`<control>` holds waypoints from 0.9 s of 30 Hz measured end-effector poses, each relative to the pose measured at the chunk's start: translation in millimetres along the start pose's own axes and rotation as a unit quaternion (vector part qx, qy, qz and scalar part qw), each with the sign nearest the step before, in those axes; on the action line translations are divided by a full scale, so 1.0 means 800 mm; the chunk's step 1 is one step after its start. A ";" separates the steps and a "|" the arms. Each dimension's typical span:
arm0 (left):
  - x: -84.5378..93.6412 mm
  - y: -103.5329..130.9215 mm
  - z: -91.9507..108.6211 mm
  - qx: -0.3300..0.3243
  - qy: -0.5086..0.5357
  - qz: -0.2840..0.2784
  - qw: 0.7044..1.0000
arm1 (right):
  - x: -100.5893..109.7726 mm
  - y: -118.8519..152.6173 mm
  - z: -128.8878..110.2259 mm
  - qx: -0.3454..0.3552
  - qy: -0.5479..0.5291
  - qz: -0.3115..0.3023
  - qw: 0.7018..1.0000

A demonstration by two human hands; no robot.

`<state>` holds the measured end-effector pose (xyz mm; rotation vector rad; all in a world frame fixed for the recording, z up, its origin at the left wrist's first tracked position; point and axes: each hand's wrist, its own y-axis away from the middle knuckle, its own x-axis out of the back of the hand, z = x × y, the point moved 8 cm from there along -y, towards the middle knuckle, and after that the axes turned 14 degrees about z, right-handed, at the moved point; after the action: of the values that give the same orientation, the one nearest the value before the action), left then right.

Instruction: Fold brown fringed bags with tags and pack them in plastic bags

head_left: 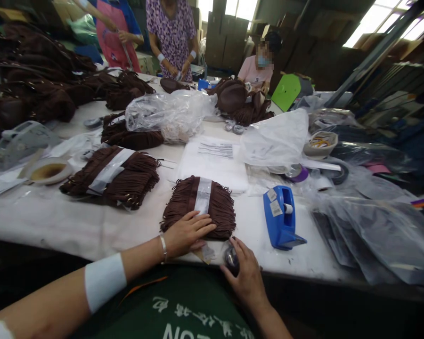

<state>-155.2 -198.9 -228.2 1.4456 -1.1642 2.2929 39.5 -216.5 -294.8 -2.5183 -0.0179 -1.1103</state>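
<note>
A brown fringed bundle [217, 202] with a pale band [202, 190] around its middle lies flat near the table's front edge. My left hand [187, 233] rests on the bundle's lower part, fingers spread, holding nothing. Just right of it, at the table edge, my right hand [245, 273] curls round a small shiny dark round object [231, 258], which looks like a tape roll. A bit of clear film [207, 253] lies between my hands. To the left sits another banded brown fringed bundle [141, 176].
A blue tape dispenser [279, 219] stands right of the bundle. White sheets [212, 165] lie behind it. Clear bags [385, 235] cover the right side, and a tape roll [49, 171] is at left. Brown bags [31, 89] are piled far left. Three people are across the table.
</note>
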 end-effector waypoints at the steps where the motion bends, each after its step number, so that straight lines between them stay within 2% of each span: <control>1: -0.018 -0.007 0.002 -0.011 -0.016 -0.022 1.000 | 0.000 0.000 0.000 -0.002 0.000 0.007 1.000; 3: -0.048 -0.021 -0.001 -0.015 -0.048 -0.056 0.997 | 0.003 -0.006 0.006 -0.024 -0.023 0.010 0.999; 5: -0.064 -0.033 -0.008 -0.001 -0.074 -0.082 0.994 | 0.009 -0.015 0.014 -0.050 -0.056 0.002 0.997; 7: -0.063 -0.041 -0.011 0.018 -0.086 -0.089 0.992 | 0.021 -0.022 0.018 -0.055 -0.060 0.016 0.997; 10: -0.042 -0.041 0.004 0.006 -0.064 -0.055 0.996 | 0.041 -0.027 0.004 -0.004 -0.015 0.078 0.997; 12: -0.032 -0.028 0.026 -0.039 -0.031 -0.040 0.998 | 0.041 -0.025 -0.012 0.049 0.008 0.080 0.996; 15: -0.040 0.005 0.053 -0.091 -0.005 -0.062 0.994 | 0.027 -0.022 -0.018 0.080 0.030 0.039 0.996; 18: -0.059 0.030 0.054 -0.084 -0.032 -0.080 0.993 | 0.019 -0.020 0.002 0.042 0.046 0.018 0.998; 21: -0.064 0.037 0.051 -0.086 -0.039 -0.087 0.992 | 0.015 -0.014 0.018 0.026 0.027 0.000 0.999; 24: -0.049 0.019 0.046 -0.068 -0.019 -0.091 0.993 | 0.017 -0.009 0.025 0.018 0.007 0.004 1.000; 27: -0.026 -0.035 0.036 -0.030 0.005 -0.081 0.996 | 0.017 -0.005 0.026 0.006 -0.017 0.009 1.000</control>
<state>-110.1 -195.5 -225.2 1.4487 -1.0630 2.1356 63.4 -207.6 -296.6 -2.5217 -0.0123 -1.0571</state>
